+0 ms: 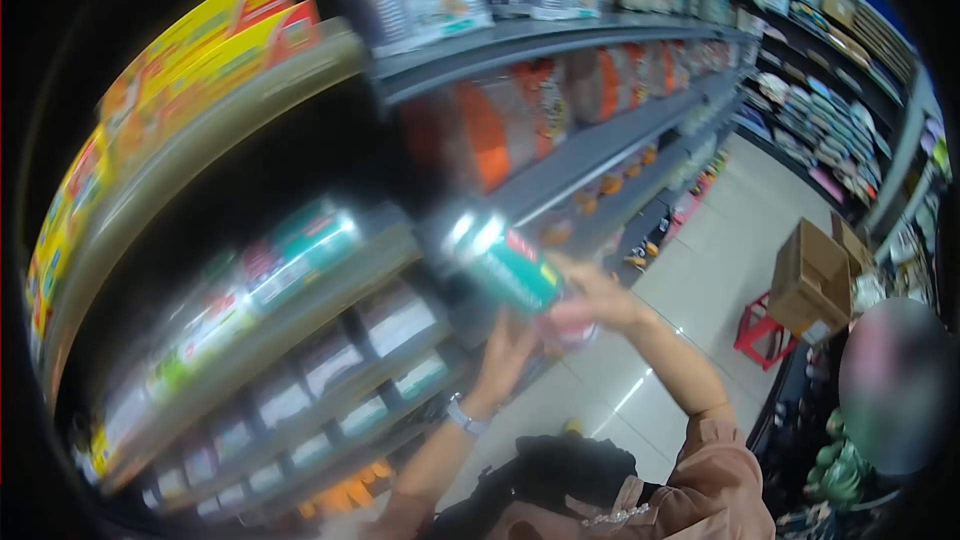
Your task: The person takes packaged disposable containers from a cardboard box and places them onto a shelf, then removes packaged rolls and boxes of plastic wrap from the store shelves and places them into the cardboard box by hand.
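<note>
A teal, shiny plastic-wrapped package (pixel 512 270) with a red label and pale lettering is held up in front of the shelves, tilted and smeared by motion. My right hand (pixel 600 298) grips it from the right near its lower end. From below, my left hand (pixel 506 358), with a watch on its wrist, holds the same package; its fingertips are partly hidden. Something pink (pixel 572 320) shows between the hands, and I cannot tell whether it is part of the package. Similar teal packages (pixel 305 255) lie on the shelf to the left.
Yellow and red boxes (pixel 205 60) stand on the upper left shelf. Orange-striped packs (pixel 490 130) fill a shelf ahead. On the tiled floor (pixel 690 270) at right, an open cardboard box (pixel 815 275) rests on a red stool (pixel 765 335). More stocked shelves (pixel 815 110) stand beyond.
</note>
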Action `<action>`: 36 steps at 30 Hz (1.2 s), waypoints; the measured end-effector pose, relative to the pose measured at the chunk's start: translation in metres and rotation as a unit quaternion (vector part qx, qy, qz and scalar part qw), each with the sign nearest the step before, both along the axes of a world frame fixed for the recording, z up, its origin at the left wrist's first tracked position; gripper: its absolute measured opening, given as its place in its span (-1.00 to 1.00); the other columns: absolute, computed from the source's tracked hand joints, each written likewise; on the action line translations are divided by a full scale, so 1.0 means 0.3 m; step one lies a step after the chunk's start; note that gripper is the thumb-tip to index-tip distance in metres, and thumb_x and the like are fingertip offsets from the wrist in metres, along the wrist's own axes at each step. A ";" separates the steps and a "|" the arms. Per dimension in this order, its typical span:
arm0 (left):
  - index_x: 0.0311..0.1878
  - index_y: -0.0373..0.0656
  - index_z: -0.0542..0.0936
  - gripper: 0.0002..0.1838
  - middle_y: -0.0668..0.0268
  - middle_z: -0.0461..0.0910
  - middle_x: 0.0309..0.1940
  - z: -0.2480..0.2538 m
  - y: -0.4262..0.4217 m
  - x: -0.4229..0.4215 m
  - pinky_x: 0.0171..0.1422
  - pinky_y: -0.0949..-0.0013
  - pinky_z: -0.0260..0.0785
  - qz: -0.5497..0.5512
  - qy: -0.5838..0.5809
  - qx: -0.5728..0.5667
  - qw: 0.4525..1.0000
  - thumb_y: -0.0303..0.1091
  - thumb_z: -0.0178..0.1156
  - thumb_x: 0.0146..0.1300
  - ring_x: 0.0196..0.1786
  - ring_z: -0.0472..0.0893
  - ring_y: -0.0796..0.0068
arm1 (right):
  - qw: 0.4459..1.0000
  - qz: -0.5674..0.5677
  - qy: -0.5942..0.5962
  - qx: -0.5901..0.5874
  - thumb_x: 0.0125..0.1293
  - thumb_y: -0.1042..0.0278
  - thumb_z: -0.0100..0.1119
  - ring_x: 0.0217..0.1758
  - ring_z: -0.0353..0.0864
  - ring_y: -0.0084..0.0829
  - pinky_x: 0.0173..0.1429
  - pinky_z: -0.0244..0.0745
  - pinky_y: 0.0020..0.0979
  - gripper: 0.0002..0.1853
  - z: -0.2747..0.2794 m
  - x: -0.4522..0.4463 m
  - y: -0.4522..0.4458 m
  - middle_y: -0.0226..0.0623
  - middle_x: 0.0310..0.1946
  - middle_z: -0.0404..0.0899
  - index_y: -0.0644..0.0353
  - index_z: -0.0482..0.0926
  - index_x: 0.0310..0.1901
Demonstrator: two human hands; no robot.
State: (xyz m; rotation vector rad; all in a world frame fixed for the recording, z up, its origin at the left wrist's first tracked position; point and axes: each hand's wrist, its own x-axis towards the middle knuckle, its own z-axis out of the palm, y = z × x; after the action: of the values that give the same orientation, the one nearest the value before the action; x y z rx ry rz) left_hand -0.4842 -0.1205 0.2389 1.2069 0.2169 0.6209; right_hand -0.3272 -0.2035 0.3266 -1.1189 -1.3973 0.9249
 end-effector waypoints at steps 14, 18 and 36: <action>0.33 -0.24 0.18 -0.42 0.22 0.34 0.16 -0.206 -0.545 0.567 0.30 0.30 0.24 -0.166 0.034 -0.018 0.985 -0.44 0.12 0.28 0.21 0.38 0.39 | 0.909 -0.164 0.383 0.001 0.02 -0.11 0.36 0.07 0.53 -0.38 0.18 0.43 -0.36 -0.18 -0.455 0.357 -0.766 -0.14 0.05 0.51 0.41 0.39 0.16; 0.29 -0.23 0.23 -0.38 0.23 0.40 0.14 -0.199 -0.734 0.800 0.33 0.33 0.17 -0.199 0.078 -0.036 0.976 -0.31 0.23 0.22 0.20 0.38 0.43 | 0.875 -0.308 0.372 0.035 0.07 -0.01 0.36 0.06 0.53 -0.39 0.19 0.41 -0.37 -0.26 -0.465 0.535 -0.991 -0.17 0.02 0.53 0.40 0.40 0.16; 0.13 -0.25 0.36 -0.50 0.14 0.52 -0.02 -0.374 -1.326 1.706 0.01 0.33 0.43 -0.360 0.161 0.129 0.910 -0.19 0.24 0.23 -0.06 0.56 0.40 | 0.705 -0.498 0.502 0.051 0.07 0.25 0.41 0.04 0.52 -0.46 0.16 0.42 -0.39 -0.36 -0.700 1.170 -1.636 -0.29 0.00 0.54 0.27 0.37 0.17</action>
State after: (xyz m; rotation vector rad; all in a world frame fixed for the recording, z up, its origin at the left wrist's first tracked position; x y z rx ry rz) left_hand 0.0276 -0.5182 0.1266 1.5226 -0.0479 -0.2083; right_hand 0.0239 -0.6943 0.1167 -0.8327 0.1422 0.4437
